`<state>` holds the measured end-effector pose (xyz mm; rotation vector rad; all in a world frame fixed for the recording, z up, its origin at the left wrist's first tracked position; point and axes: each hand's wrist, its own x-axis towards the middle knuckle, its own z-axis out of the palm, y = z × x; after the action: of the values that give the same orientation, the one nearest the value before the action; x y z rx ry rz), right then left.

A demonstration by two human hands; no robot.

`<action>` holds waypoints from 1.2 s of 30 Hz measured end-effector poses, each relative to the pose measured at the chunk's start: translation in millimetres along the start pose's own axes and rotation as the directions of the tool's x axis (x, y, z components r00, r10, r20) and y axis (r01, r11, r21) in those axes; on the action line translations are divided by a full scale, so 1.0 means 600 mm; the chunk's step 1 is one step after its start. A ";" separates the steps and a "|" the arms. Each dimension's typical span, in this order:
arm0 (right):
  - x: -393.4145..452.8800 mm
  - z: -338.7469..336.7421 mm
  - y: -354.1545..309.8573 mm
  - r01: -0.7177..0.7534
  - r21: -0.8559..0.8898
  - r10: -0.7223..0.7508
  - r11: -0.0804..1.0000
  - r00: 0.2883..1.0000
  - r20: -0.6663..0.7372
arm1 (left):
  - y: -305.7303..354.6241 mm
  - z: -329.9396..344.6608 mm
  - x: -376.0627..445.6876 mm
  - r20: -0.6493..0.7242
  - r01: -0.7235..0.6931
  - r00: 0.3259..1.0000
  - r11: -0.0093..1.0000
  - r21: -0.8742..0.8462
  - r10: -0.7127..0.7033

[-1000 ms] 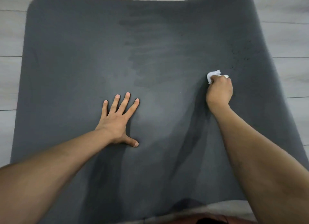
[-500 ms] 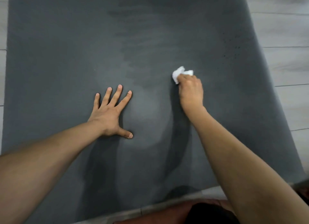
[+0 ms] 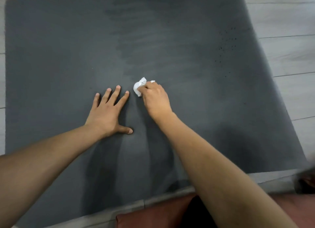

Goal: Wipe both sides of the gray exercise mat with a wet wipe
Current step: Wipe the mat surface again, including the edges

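- Head view, item: gray exercise mat (image 3: 187, 40), spread flat on the floor, filling most of the frame; its far left corner is rounded, and its near edge lies just ahead of the person's knees.
- Head view, item: wet wipe (image 3: 139, 87), white, bunched into a wad, touching the mat near its middle.
- Head view, right hand (image 3: 156, 100): fingers curled round the wipe, pinching it and pressing it down onto the mat, just beside the fingertips of the other hand.
- Head view, left hand (image 3: 109, 113): flat and spread, fingers straight, palm down on the mat, holding nothing; it appears to pin the mat in place.
- Head view, mat surface: a darker, streaked damp-looking patch runs from the middle toward the far edge; small dark specks sit toward the far right edge.
- Step in hand, as judged: wiping the upper side. Done well, strokes overlap and pressure stays even. The specks by the right edge and the duller left half appear still to need passes. The braced palm should shift as the wipe nears it. The underside is presumably still to do.
- Head view, surroundings: pale wood-look plank floor (image 3: 289, 23) showing along the right, left and near edges; reddish-brown cloth (image 3: 153, 215), probably the person's clothing, at the near edge.
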<state>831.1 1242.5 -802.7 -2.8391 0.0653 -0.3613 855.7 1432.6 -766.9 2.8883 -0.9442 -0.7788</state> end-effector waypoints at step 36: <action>-0.129 -0.012 -0.080 -0.139 0.083 0.131 0.987 0.986 0.101 | 0.040 0.059 -0.099 0.164 -0.057 0.984 0.998 -0.034 0.061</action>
<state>755.2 1293.0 -801.4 -2.7397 0.2158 -0.1937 784.8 1451.3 -767.3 2.7918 -1.0180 -1.0316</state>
